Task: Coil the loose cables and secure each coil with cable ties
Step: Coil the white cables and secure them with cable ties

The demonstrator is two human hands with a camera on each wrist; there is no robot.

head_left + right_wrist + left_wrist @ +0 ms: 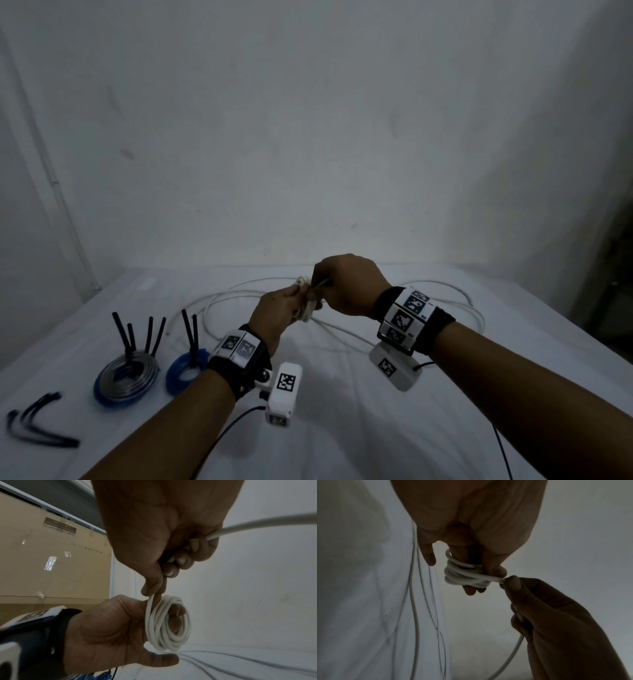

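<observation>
left hand (pixel 106 626) fingers wrapped by white cable coil (pixel 169 623) | right hand (pixel 159 536) pinches feeding strand | keep turns snug, even tension

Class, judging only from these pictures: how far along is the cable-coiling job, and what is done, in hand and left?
Done: two blue coils lie on the table, each with black ties standing up from it.
In hand: the left hand carries a small white coil around its fingers, while the right hand pinches and feeds the white cable.
Left: much white cable still lies loose on the table, and spare black ties wait.
</observation>
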